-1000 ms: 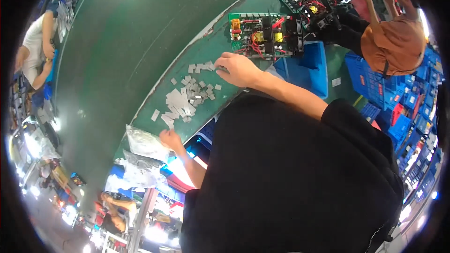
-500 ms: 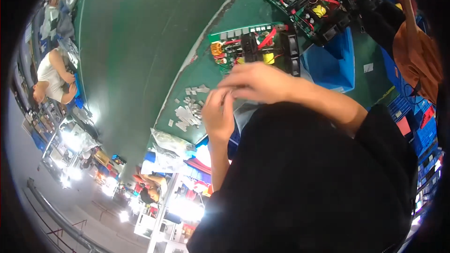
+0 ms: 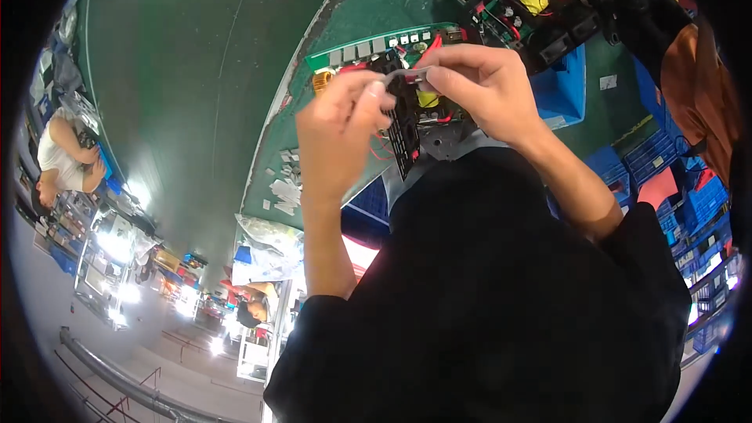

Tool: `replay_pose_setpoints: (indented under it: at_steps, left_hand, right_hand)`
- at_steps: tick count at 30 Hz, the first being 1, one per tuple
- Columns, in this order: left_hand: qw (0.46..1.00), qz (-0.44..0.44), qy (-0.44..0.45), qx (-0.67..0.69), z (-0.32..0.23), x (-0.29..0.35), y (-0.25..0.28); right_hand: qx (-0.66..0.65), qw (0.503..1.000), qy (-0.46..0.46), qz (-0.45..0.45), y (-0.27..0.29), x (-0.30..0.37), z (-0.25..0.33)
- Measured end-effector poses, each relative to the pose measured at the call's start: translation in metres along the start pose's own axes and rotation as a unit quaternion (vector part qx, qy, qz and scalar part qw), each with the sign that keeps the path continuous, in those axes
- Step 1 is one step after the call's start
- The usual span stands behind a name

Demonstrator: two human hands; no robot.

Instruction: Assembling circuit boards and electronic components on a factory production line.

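A thin, bent grey strip (image 3: 406,74) stretches between my two hands above a circuit board. My left hand (image 3: 338,119) pinches its left end between thumb and fingers. At the other end, my right hand (image 3: 492,94) grips the strip between thumb and forefinger. Directly below lies the green circuit board (image 3: 360,48), with a row of pale blocks along its far edge, a black finned heat sink (image 3: 402,137), red wires and yellow parts. My hands cover some of the board. Small pale grey pieces (image 3: 287,194) lie scattered left of my left forearm.
More wired circuit boards (image 3: 533,0) with black fans lie at the far right of the green table (image 3: 368,0). A blue bin (image 3: 568,94) stands right of my right hand. Plastic bags (image 3: 270,239) lie at left. Another person in brown (image 3: 697,94) is at the right edge.
My hands have moved apart and farther over the board, and the grey strip now shows between them. The view has shifted, and the heat sink now shows more fully.
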State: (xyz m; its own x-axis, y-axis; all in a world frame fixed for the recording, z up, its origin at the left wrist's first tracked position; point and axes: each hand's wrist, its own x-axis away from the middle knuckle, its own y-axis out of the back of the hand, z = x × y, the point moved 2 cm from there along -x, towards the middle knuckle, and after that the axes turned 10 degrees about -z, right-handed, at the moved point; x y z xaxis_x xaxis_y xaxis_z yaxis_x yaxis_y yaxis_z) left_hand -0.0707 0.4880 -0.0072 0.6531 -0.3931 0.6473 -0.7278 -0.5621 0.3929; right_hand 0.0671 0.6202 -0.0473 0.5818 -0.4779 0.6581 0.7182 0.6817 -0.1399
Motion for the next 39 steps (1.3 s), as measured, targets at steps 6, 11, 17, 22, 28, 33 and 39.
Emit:
replay_pose_setpoints:
  at_steps: [6,11,17,22,28,33,39]
  left_hand:
    - [0.991,0.011,0.067,0.115,-0.008,-0.040,0.003]
    - [0.995,0.006,-0.030,0.090,0.019,-0.073,-0.002]
    - [0.989,0.114,0.026,-0.087,0.031,-0.111,-0.014]
    - [0.970,0.098,-0.090,-0.205,0.044,-0.119,-0.021]
    - [0.961,0.070,-0.092,-0.250,0.037,-0.127,-0.033]
    - [0.951,0.057,-0.128,-0.277,0.046,-0.125,-0.039]
    - [0.939,0.022,-0.186,-0.289,0.045,-0.121,-0.041]
  right_hand:
    - [-0.069,0.995,-0.018,-0.071,-0.020,-0.021,0.005]
    - [0.191,0.969,0.071,-0.140,-0.030,-0.036,-0.001]
    - [0.437,0.865,0.169,-0.179,-0.028,-0.054,-0.022]
    - [0.497,0.843,0.137,-0.155,-0.028,-0.063,-0.022]
    - [0.520,0.840,0.076,-0.135,-0.026,-0.069,-0.025]
    - [0.510,0.846,0.075,-0.139,-0.023,-0.069,-0.030]
    - [0.521,0.832,0.120,-0.147,-0.021,-0.069,-0.032]
